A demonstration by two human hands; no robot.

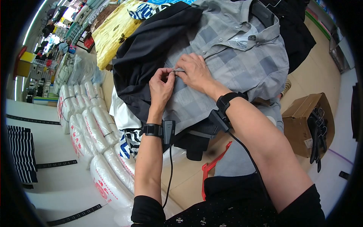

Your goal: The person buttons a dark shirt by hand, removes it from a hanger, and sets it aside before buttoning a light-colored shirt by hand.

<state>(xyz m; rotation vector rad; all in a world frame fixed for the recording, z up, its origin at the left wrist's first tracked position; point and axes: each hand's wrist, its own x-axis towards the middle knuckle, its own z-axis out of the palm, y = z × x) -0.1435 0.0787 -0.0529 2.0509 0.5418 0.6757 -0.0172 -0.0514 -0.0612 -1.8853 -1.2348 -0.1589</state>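
Observation:
A grey checked button-up shirt (261,70) lies spread in front of me, with a dark hanger (261,15) inside its collar. My left hand (162,86) is closed, thumb and fingers pinching the shirt's front edge. Right beside it, my right hand (194,72) grips the same edge, its thumb close to the left fingertips. Whether a button sits between the fingers is hidden. Several buttons show along the front nearer the collar. Black clothing (140,64) lies against the shirt on the left.
Yellow patterned fabric (113,32) lies at the far left of the pile. Plastic-wrapped white bundles (94,128) line the left side. On the right, a cardboard box (298,121) holds black hangers (317,130). A red frame part (213,166) stands near my lap. Cables hang from both wrist bands.

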